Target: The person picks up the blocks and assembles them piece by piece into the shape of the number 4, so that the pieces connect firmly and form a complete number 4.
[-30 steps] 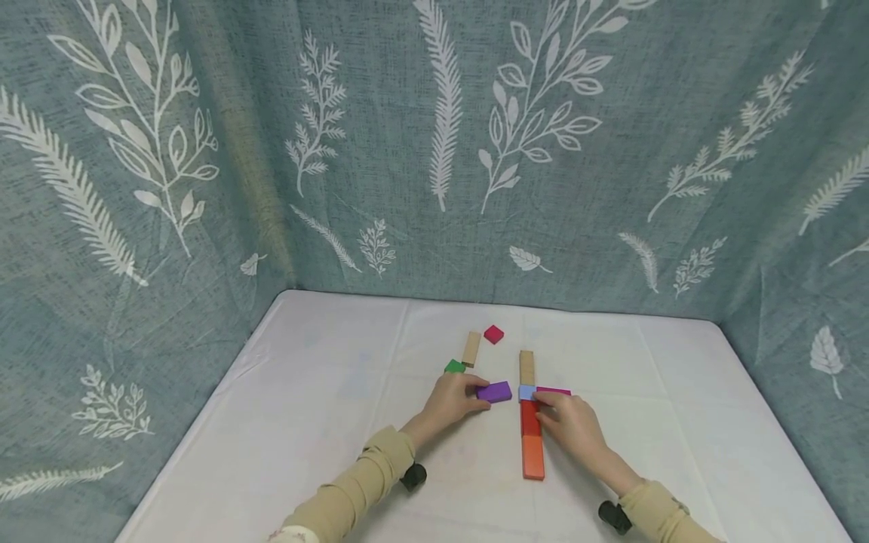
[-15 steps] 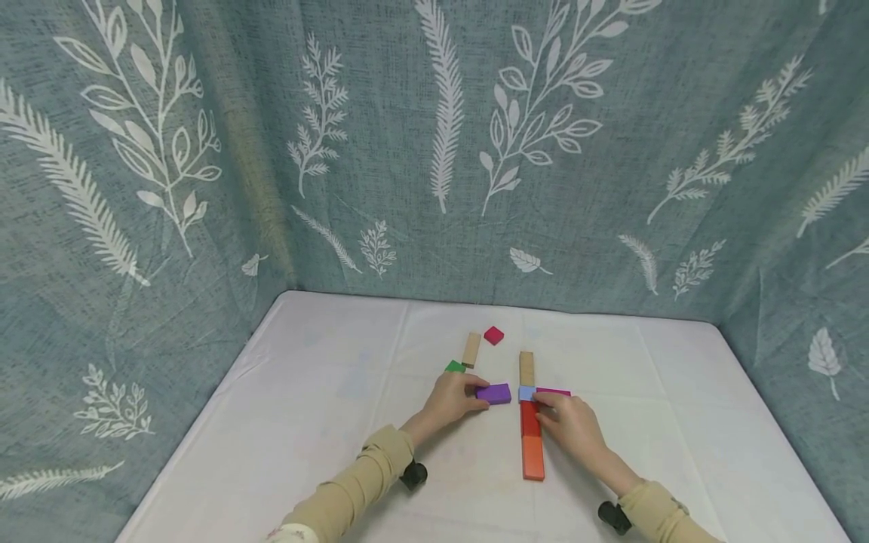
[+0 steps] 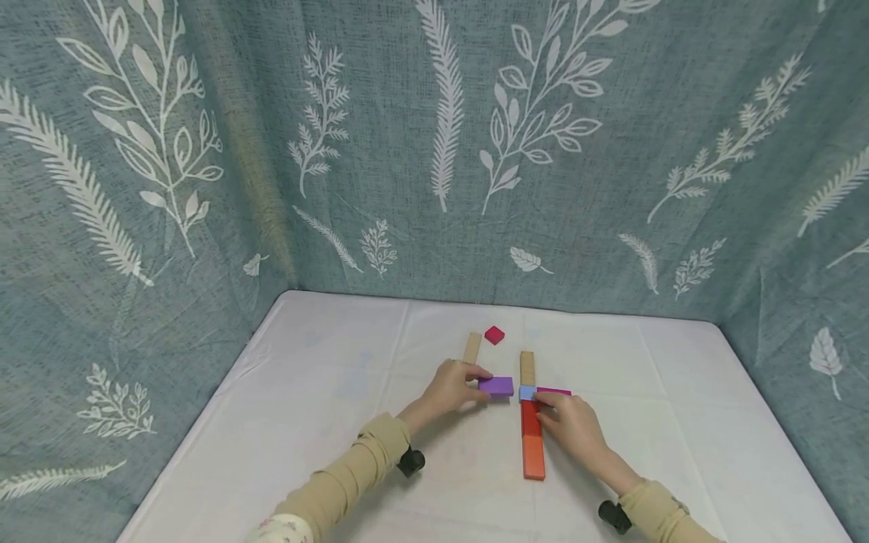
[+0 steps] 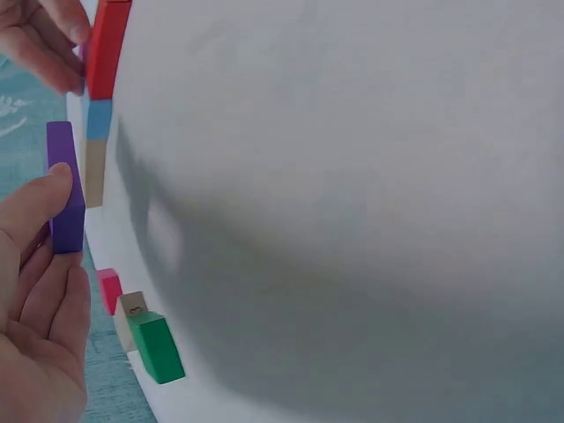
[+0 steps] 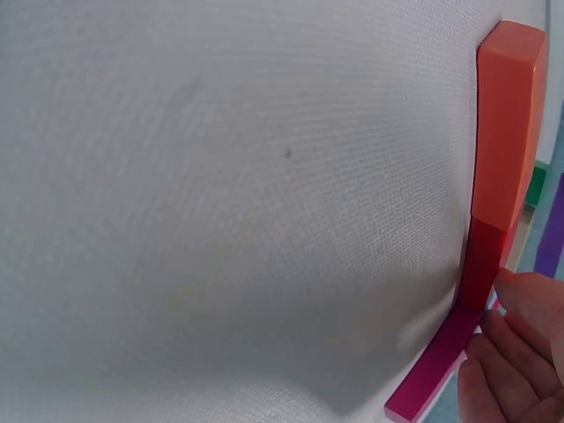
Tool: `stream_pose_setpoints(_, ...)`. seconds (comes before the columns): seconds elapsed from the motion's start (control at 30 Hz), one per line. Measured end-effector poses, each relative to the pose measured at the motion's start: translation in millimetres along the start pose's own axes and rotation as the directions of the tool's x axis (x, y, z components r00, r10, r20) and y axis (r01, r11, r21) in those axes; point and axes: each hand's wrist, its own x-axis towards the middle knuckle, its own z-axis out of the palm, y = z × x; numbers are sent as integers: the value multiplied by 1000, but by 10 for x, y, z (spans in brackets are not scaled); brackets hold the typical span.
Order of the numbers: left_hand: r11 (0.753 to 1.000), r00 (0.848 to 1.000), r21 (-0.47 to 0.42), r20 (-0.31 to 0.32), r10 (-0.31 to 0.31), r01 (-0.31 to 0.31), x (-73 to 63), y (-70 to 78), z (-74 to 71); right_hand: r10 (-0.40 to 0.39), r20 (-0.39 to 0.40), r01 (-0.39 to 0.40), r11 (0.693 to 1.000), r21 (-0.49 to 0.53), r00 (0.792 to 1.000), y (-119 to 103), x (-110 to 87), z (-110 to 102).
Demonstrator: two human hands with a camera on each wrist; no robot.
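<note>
In the left hand [image 3: 451, 388], the purple block [image 3: 495, 386] is pinched between thumb and fingers, and it seems to be held above the white cloth [image 3: 631, 362]. In the head view it is found at nine o'clock of the blue block [image 3: 526, 393], near but apart. Around the blue block, a wooden block [image 3: 527, 367] is placed at twelve, a magenta block [image 3: 557, 391] at three, and a red block [image 3: 529, 418] at six, followed by an orange block [image 3: 533, 458]. The blue and red blocks are touched by bent fingertips of the right hand [image 3: 575, 428]; whether one is clamped cannot be told. Between ten and eleven o'clock, a crimson block [image 3: 494, 335], a second wooden block [image 3: 472, 347] and a green block [image 4: 159, 348] are seen.
</note>
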Motion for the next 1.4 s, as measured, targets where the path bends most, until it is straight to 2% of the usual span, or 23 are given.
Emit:
stream_pose_setpoints(0.37, 1000, 999, -8, 33, -2, 2, 165, 59, -110, 0, 0, 0, 1000, 2, 1000, -1, 7, -15)
stream_pose_setpoints(0.53, 1000, 999, 20, 30, 23, -23, 201, 85, -131, -7, -8, 7, 1000, -1, 1000, 0, 4, -20)
stream_pose_setpoints(0.73, 998, 998, 55, 52, 31, -34, 209, 52, -63, -8, -10, 8, 1000, -2, 1000, 12, 3, -21)
stream_pose_setpoints(1.1, 998, 998, 56, 63, 4, -7, 211, 20, 65, -3, -1, 3, 1000, 1, 1000, 36, 22, 1)
stream_pose_setpoints(1.27, 996, 998, 83, 54, -12, 8, 206, -11, 107, -7, -5, 7, 1000, 0, 1000, 30, 20, 5)
stream_pose_setpoints(1.4, 996, 999, 91, 43, -3, -1, 197, -26, 124, -12, -11, 12, 1000, -3, 1000, 27, 20, 8)
